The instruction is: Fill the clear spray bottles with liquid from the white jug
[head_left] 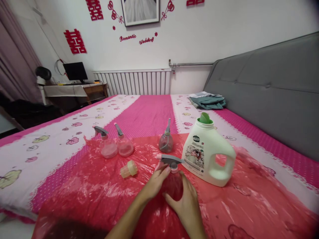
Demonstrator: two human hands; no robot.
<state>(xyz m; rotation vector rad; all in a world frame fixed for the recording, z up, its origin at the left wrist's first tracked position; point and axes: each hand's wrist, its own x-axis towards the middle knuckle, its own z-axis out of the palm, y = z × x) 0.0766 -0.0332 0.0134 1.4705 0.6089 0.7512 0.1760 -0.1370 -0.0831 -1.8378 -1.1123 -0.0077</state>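
Note:
Between my hands stands a clear spray bottle point(176, 187) with a grey trigger head and pink nozzle, the nozzle pointing left. My left hand point(157, 182) is closed at the left of its neck, thumb near the pink collar. My right hand point(186, 202) wraps round the right and near side of its body. Just right of it is a pale green detergent jug point(208, 152) with a green piece point(204, 118) in its mouth. A translucent yellowish cap point(129, 169) lies on its side to the left.
Two spray bottles with whitish-pink contents, one point(109, 148) beside another point(125, 147), stand at the left. A grey-headed spray bottle point(165, 142) is farther back. Red plastic sheeting point(89, 192) covers part of the bed. Folded clothes point(209, 101) lie near the grey headboard point(269, 79).

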